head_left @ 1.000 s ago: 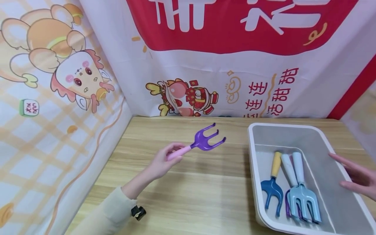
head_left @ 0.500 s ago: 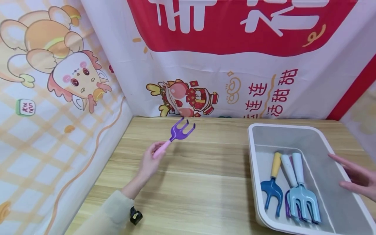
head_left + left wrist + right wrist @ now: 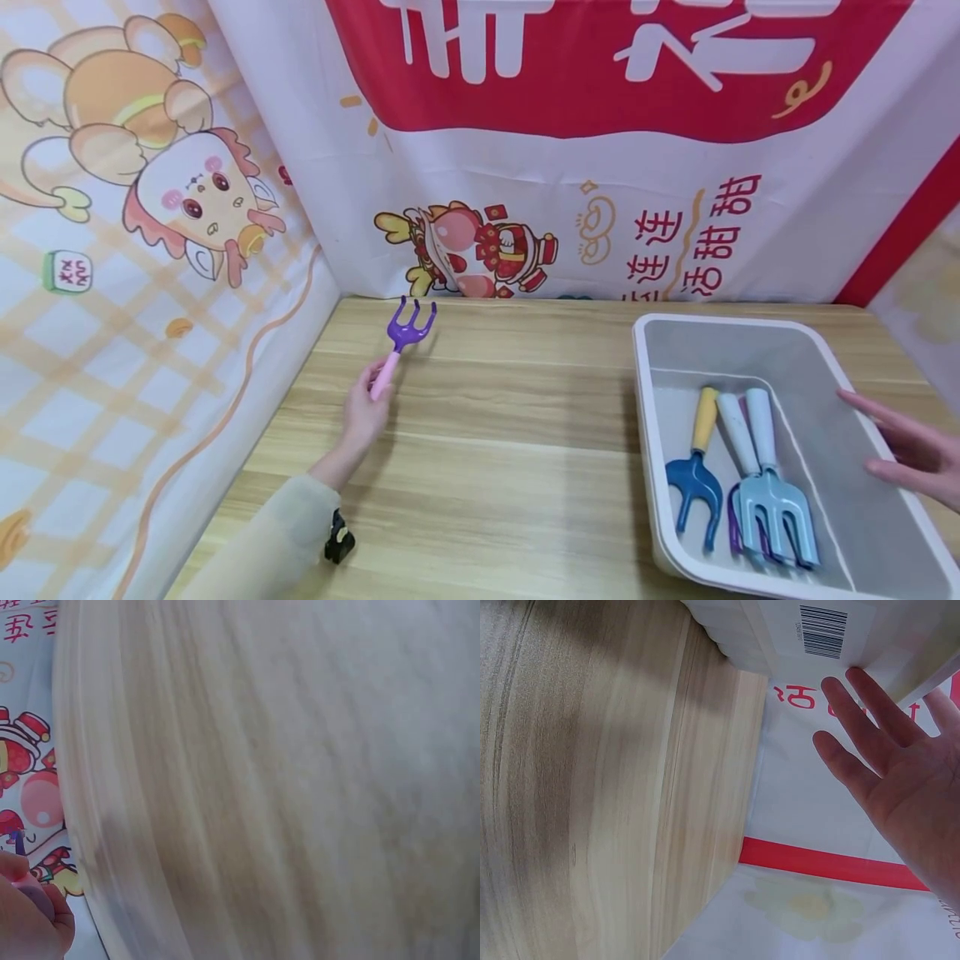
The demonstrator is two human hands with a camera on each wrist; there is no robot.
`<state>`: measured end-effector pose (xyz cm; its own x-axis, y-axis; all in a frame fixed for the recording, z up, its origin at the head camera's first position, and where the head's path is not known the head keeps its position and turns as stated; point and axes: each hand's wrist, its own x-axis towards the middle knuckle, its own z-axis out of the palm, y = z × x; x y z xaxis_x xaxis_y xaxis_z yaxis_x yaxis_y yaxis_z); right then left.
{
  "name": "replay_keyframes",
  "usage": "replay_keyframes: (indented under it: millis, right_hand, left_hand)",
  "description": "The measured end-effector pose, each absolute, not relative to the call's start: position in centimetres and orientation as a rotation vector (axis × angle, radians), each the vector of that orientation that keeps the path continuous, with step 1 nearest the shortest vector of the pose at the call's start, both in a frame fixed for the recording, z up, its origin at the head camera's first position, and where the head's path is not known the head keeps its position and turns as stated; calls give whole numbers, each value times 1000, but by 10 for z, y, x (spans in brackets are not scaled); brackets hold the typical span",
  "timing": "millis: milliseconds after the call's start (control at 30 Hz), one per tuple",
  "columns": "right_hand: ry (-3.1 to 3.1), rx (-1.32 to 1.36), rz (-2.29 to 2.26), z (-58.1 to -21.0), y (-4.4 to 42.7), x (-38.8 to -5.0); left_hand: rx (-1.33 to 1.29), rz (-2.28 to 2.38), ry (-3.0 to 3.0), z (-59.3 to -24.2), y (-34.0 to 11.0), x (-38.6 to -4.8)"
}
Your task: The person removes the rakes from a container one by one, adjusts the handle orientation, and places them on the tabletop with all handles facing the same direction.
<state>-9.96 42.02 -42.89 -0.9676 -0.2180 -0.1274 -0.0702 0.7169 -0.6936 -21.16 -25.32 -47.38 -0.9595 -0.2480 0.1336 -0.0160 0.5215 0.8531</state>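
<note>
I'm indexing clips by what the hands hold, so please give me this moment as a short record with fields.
left hand: grips the purple fork by its pink handle
right hand: holds no tool, at the right rim of the gray bin
bin contents: yellow-handled fork; light-blue fork lying over others, partly hidden
surface: wood-grain table
backdrop: printed cloth

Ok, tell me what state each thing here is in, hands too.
Bin, upright, open-topped
Purple fork, held, tines pointing forward
Left hand, gripping the purple fork
Right hand, fingers extended at the bin's side
Blue fork, lying in the bin
Pale forks, overlapping in the bin
Purple tines, mostly hidden beneath the pale forks
</note>
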Motion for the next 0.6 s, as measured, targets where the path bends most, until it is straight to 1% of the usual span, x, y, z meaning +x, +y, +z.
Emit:
replay_keyframes:
  millis: [267,600]
  right_hand:
    - [2699,-227,-1042,-426,418,-98]
    - [2684,-210,-1018,-424,418,-100]
  left_hand:
    - [332,-1439,-2589,-478,-262,-219]
    - [366,-1394,-2661,-485,-264,-224]
